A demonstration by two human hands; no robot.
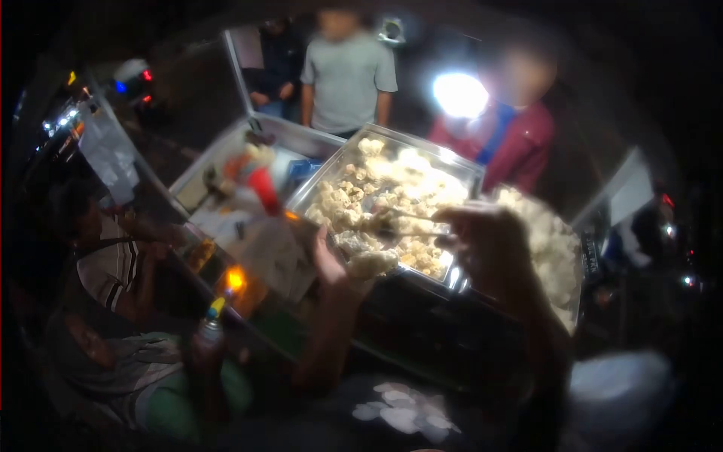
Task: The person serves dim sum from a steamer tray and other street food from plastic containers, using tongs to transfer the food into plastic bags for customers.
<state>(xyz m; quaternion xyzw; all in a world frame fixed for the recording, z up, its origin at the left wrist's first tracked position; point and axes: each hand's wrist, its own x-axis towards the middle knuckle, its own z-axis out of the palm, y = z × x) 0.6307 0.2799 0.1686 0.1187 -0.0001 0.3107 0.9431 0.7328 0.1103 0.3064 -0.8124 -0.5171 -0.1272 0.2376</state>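
Observation:
A clear rectangular tray [307, 194] holds many pale, lumpy food pieces [343, 200], some washed out by glare. Over its right part, my right hand [482, 230] is closed round a thin utensil, seemingly tongs [410, 220], that reaches in among the pieces. At the tray's near left corner my left hand [329, 260] is raised beside a pale, bag-like bundle [369, 262]; blur hides whether its fingers grip it. More pale pieces [546, 241] are heaped to the right of the tray.
A bright lamp [461, 95] shines behind the tray. A red container [263, 190] stands in the left compartment. People [350, 83] stand across the stall; others are at the left, where a hand holds a can [211, 328] near an orange flame [235, 279]. A bag [617, 384] lies lower right.

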